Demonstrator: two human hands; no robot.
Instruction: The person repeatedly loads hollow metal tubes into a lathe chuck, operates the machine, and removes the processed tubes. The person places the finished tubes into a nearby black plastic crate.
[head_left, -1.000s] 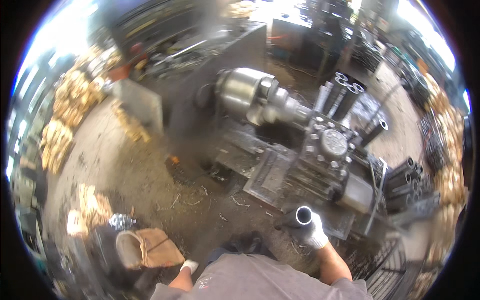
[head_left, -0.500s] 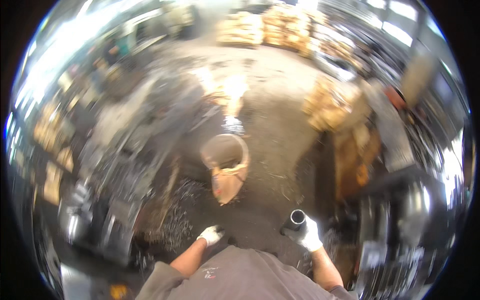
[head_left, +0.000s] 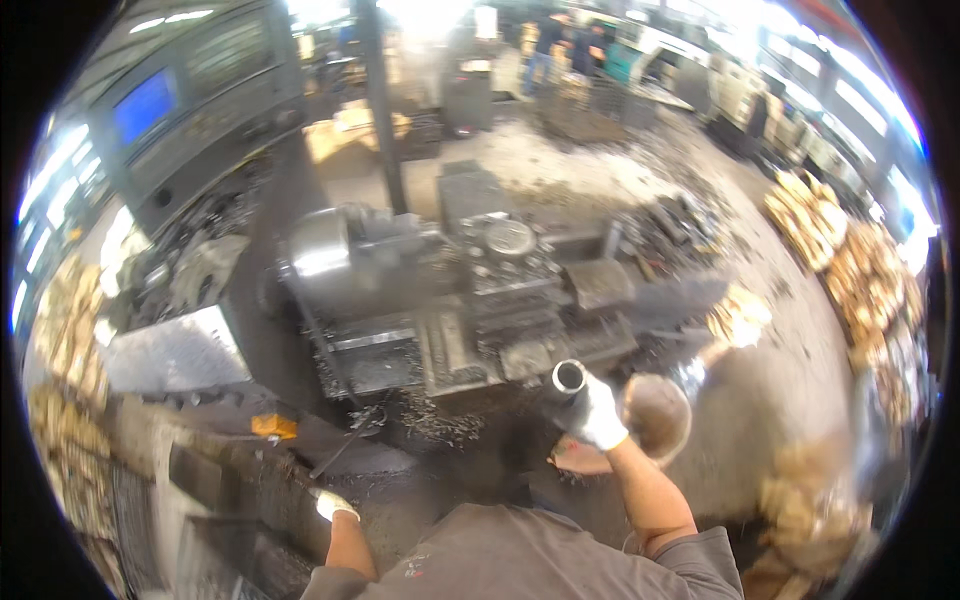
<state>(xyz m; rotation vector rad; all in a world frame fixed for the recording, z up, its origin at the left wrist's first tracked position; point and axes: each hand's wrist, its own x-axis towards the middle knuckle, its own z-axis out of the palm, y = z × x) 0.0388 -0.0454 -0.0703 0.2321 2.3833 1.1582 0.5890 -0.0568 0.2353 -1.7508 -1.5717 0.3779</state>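
My right hand (head_left: 602,415), in a white glove, is wrapped round a short dark metal pipe (head_left: 569,378). Its pale ring-shaped end faces up, and it is held in front of a lathe (head_left: 505,310). The lathe's shiny round chuck (head_left: 322,243) is on the left and its tool post (head_left: 510,238) near the middle. Low on the left, my gloved left hand (head_left: 336,505) hangs beside the lower end of a thin dark rod (head_left: 345,445). Its fingers are too blurred to show whether they hold anything.
Metal shavings (head_left: 435,415) lie below the lathe. A round bin (head_left: 658,420) stands right of my right forearm. Filled sacks (head_left: 805,215) are stacked at the far right. An orange object (head_left: 274,427) sits at left. Two people (head_left: 545,50) stand far back.
My view has swung left, bringing the lathe in front of me; the bin now appears to the right. The pipe stays in my right hand. My left hand is now farther out to the left.
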